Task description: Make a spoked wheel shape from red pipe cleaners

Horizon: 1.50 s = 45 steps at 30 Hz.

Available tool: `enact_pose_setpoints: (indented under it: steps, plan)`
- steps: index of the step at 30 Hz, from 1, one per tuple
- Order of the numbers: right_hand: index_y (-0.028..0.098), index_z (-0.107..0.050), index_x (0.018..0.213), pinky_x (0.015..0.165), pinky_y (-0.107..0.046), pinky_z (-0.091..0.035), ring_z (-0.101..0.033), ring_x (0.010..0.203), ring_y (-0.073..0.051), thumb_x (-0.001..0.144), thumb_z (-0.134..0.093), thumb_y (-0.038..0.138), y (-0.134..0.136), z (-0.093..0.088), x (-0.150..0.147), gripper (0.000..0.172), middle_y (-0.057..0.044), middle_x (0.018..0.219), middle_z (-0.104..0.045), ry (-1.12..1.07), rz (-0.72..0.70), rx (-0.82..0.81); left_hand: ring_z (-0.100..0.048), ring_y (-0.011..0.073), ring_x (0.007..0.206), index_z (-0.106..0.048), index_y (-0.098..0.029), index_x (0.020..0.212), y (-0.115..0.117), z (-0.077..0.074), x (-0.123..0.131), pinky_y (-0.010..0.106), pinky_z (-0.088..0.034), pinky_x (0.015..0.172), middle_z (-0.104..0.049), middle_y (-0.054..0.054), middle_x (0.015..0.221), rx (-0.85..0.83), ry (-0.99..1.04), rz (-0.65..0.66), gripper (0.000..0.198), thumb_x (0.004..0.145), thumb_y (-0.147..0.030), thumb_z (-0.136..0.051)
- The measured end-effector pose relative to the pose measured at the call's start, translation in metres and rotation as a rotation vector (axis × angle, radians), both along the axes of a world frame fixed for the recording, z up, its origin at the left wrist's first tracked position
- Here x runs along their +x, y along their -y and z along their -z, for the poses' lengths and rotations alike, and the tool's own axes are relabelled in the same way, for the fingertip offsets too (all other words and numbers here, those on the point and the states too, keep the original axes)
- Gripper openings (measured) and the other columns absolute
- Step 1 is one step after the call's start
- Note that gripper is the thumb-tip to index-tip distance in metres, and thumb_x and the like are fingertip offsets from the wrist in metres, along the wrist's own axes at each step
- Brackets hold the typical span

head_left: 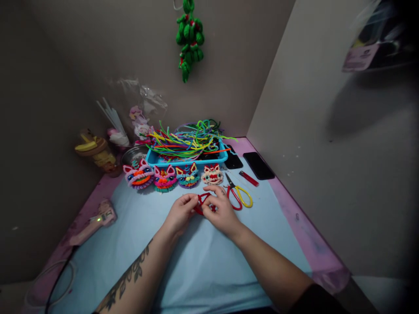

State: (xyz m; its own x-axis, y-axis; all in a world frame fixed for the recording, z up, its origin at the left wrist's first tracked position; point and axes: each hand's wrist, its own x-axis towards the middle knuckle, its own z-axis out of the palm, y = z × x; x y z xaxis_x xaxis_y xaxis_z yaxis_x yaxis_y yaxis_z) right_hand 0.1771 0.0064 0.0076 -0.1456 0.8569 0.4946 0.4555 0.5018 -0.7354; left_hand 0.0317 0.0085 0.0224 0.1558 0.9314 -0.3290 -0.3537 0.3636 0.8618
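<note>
Red piece (198, 211) in both hands, its shape looking only partly made; four heads (165, 179) seem complete.
At the center of the frame, the left hand (180, 212) pinches the red piece between thumb and fingers; the right hand (223, 213) grips its other side, fingers curled, fingertips partly hidden. It shows as bent red strips with an open gap, lacking the heads' eyes and layers. The heads stand in a row above it, left of center; loose stems (183, 148) fill the tray (188, 166) behind.
</note>
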Motion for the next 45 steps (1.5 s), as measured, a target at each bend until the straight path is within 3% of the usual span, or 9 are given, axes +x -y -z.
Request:
enact_pose_setpoints:
  steps: [7,10,13,17,24,29,32,37,45]
  plan:
    - [0.022,-0.059,0.062,0.099,-0.044,-0.036,-0.049,0.111,-0.025,0.072,-0.057,0.013,0.003,-0.005,-0.001,0.013,-0.007,0.111,-0.054,0.019,-0.034,-0.009,-0.047,0.0084,0.051,-0.06,-0.012,0.064,-0.001,0.004,-0.002,0.021,-0.037,0.053,-0.055,-0.002,0.054,0.011,-0.006,0.026,0.027,0.063,-0.034,-0.075]
    - [0.024,-0.064,0.081,0.101,-0.043,-0.036,-0.047,0.116,-0.025,0.078,-0.058,0.022,0.001,-0.005,0.003,0.007,-0.008,0.119,-0.051,-0.104,-0.054,-0.061,-0.048,0.0084,0.052,-0.06,-0.012,0.064,-0.007,0.008,-0.008,0.021,-0.039,0.054,-0.056,-0.002,0.055,0.003,0.076,-0.017,0.02,0.066,-0.028,-0.073]
    - [0.024,-0.059,0.101,0.097,-0.041,-0.039,-0.047,0.118,-0.024,0.083,-0.055,0.032,-0.004,0.0,0.009,0.02,-0.009,0.123,-0.049,-0.287,-0.019,-0.105,-0.052,0.009,0.053,-0.061,-0.013,0.07,-0.015,0.008,-0.017,0.024,-0.046,0.06,-0.056,-0.002,0.057,-0.131,0.264,-0.101,0.012,0.071,-0.022,-0.068]
    - [0.024,-0.058,0.099,0.088,-0.037,-0.043,-0.05,0.114,-0.023,0.085,-0.053,0.034,-0.012,0.008,0.013,0.018,-0.009,0.12,-0.053,-0.385,0.008,-0.162,-0.059,0.013,0.058,-0.061,-0.014,0.082,-0.023,0.002,-0.027,0.035,-0.053,0.07,-0.061,0.001,0.062,-0.332,0.409,-0.114,0.009,0.083,-0.022,-0.055]
    - [0.023,-0.059,0.096,0.088,-0.036,-0.042,-0.051,0.112,-0.022,0.081,-0.056,0.028,-0.011,0.007,0.009,0.016,-0.008,0.118,-0.054,-0.35,-0.021,-0.189,-0.056,0.0118,0.053,-0.057,-0.014,0.076,-0.022,0.0,-0.027,0.04,-0.054,0.075,-0.052,-0.003,0.055,-0.363,0.472,-0.066,0.011,0.084,-0.02,-0.052]
    - [0.023,-0.06,0.094,0.093,-0.04,-0.041,-0.052,0.11,-0.022,0.081,-0.056,0.024,-0.007,0.003,0.01,0.014,-0.008,0.114,-0.055,-0.336,0.012,-0.116,-0.048,0.0092,0.05,-0.056,-0.014,0.07,-0.017,0.002,-0.021,0.032,-0.05,0.068,-0.047,-0.004,0.053,-0.242,0.329,-0.037,0.013,0.076,-0.024,-0.062]
    - [0.025,-0.063,0.092,0.098,-0.043,-0.038,-0.051,0.111,-0.023,0.082,-0.056,0.023,-0.003,0.0,0.011,0.012,-0.007,0.113,-0.055,-0.248,0.04,-0.025,-0.044,0.0084,0.051,-0.056,-0.014,0.065,-0.011,0.002,-0.017,0.022,-0.04,0.057,-0.049,-0.003,0.054,-0.019,0.105,-0.027,0.021,0.071,-0.031,-0.068]
    - [0.028,-0.069,0.088,0.098,-0.045,-0.039,-0.048,0.114,-0.025,0.081,-0.059,0.023,0.001,-0.004,0.01,0.013,-0.005,0.114,-0.055,-0.073,0.022,0.075,-0.04,0.0092,0.053,-0.057,-0.014,0.064,-0.005,-0.002,-0.013,0.022,-0.031,0.053,-0.049,-0.003,0.056,0.232,-0.308,0.086,0.031,0.07,-0.043,-0.066]
    - [0.033,-0.07,0.095,0.102,-0.05,-0.035,-0.043,0.121,-0.026,0.081,-0.058,0.02,-0.001,-0.003,0.009,0.022,-0.003,0.119,-0.057,-0.001,-0.027,0.108,-0.048,0.0129,0.06,-0.058,-0.014,0.068,-0.003,-0.005,-0.011,0.025,-0.037,0.06,-0.057,0.002,0.063,0.312,-0.392,0.249,0.032,0.077,-0.046,-0.059]
